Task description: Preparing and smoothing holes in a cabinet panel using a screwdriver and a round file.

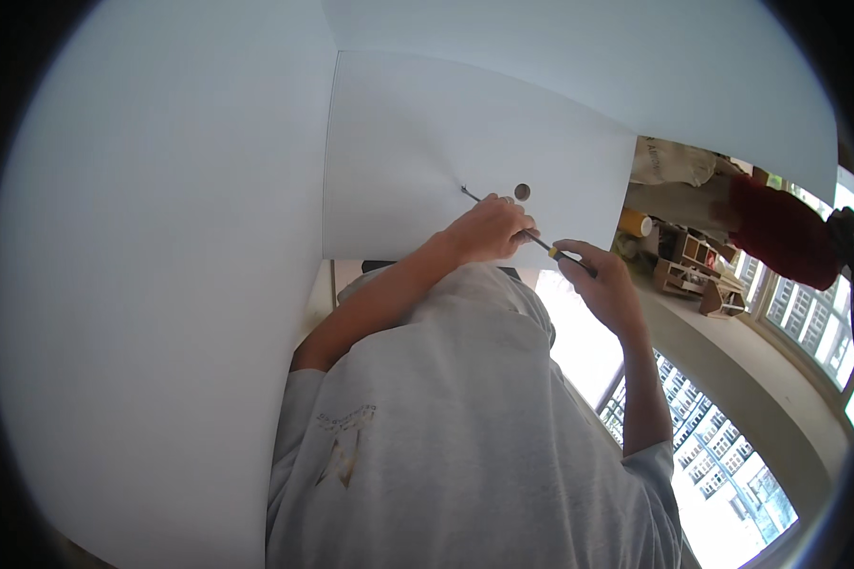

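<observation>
A long screwdriver [540,242] with a black and yellow handle slants across a white panel [399,142]. My left hand [491,229] is closed around its thin shaft, close to the panel. My right hand [604,287] is at the handle, with fingers and thumb curled about its end. The far end of the shaft reaches a small dark piece [463,188] at the panel's surface; whether this is a screw is too small to tell. Just beyond my left hand is a round hole [522,192] in the panel.
A tall white panel [161,284] stands close on my left, and another [560,47] runs across the far side. To the right lie brown wooden frames [688,261], a yellow cylinder [635,223] and a dark red object [786,232], near windows [716,441].
</observation>
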`<move>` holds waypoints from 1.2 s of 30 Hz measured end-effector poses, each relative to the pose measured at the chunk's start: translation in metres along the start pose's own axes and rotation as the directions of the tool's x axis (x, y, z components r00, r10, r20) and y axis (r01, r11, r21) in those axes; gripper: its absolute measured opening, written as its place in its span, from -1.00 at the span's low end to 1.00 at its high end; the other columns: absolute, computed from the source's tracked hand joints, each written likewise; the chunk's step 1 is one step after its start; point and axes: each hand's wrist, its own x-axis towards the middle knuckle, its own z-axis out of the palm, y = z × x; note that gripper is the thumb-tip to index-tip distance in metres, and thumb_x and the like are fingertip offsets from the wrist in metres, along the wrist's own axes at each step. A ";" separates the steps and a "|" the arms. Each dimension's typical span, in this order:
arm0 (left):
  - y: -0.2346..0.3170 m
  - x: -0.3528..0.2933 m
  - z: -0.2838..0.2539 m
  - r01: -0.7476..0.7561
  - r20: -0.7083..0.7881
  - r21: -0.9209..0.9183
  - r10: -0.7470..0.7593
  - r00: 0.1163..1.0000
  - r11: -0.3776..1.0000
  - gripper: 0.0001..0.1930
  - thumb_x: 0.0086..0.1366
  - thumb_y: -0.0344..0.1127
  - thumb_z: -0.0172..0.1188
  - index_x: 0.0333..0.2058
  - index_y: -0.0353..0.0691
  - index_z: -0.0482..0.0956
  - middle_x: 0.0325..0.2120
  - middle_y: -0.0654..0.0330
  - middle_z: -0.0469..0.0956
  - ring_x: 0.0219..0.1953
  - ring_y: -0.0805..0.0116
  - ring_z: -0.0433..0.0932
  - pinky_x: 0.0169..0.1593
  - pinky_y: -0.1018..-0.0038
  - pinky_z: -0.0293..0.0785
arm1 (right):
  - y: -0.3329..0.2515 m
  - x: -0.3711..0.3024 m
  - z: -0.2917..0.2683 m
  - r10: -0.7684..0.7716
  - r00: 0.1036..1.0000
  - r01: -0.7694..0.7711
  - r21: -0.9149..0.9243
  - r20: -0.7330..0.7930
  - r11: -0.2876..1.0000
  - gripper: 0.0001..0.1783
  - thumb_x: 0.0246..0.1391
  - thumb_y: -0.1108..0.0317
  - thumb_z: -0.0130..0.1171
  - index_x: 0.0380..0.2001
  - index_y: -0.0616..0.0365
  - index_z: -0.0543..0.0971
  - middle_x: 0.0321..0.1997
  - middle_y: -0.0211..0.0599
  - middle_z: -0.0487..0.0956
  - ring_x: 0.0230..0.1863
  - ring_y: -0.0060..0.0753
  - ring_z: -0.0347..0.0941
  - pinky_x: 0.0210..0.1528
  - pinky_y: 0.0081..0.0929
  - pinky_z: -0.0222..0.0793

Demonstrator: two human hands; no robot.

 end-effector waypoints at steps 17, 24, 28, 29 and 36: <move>-0.002 0.026 0.011 0.075 0.016 0.096 -0.077 0.997 0.993 -0.75 0.35 -0.16 0.31 -0.42 -0.18 0.77 -0.66 0.01 0.56 -0.52 -0.10 0.56 -0.33 0.07 0.48 | -0.034 0.010 -0.021 -0.021 0.996 0.039 -0.221 0.083 0.975 -0.67 0.32 0.25 0.18 0.02 0.06 0.78 -0.50 -0.02 0.65 -0.48 -0.13 0.61 -0.28 -0.16 0.49; -0.010 0.030 0.020 0.003 -0.139 0.095 0.010 0.990 0.996 -0.63 0.40 -0.13 0.28 -0.59 -0.17 0.65 -0.68 0.03 0.54 -0.56 -0.11 0.51 -0.40 0.09 0.43 | -0.035 0.009 -0.020 -0.103 0.994 0.110 -0.254 0.042 0.961 -0.68 0.31 0.28 0.18 0.03 0.05 0.78 -0.48 0.03 0.66 -0.43 0.06 0.64 -0.22 -0.06 0.53; -0.014 0.024 0.023 0.005 -0.077 0.104 0.003 0.997 0.995 -0.62 0.40 -0.13 0.27 -0.61 -0.15 0.65 -0.69 0.04 0.51 -0.57 -0.10 0.49 -0.39 0.08 0.42 | -0.033 0.006 -0.012 -0.143 0.988 0.151 -0.301 0.050 0.942 -0.68 0.30 0.31 0.16 0.01 0.06 0.78 -0.47 0.05 0.66 -0.37 0.14 0.65 -0.20 -0.02 0.53; -0.016 0.027 0.020 0.015 -0.075 0.083 -0.009 0.997 0.996 -0.62 0.40 -0.14 0.26 -0.60 -0.16 0.64 -0.70 0.03 0.50 -0.57 -0.10 0.48 -0.38 0.08 0.41 | -0.036 0.005 -0.015 -0.125 0.989 0.141 -0.278 0.073 0.950 -0.65 0.30 0.31 0.11 0.04 0.04 0.76 -0.43 0.06 0.68 -0.32 0.17 0.66 -0.16 0.01 0.54; -0.004 0.019 0.017 0.037 -0.127 0.051 -0.030 0.991 0.998 -0.50 0.49 -0.05 0.23 -0.62 -0.22 0.62 -0.71 -0.01 0.47 -0.58 -0.12 0.45 -0.37 0.07 0.37 | -0.030 -0.001 -0.002 -0.183 0.981 0.193 -0.326 0.061 0.926 -0.58 0.29 0.30 0.06 0.14 0.04 0.71 -0.31 0.07 0.71 -0.26 0.22 0.65 -0.11 0.06 0.56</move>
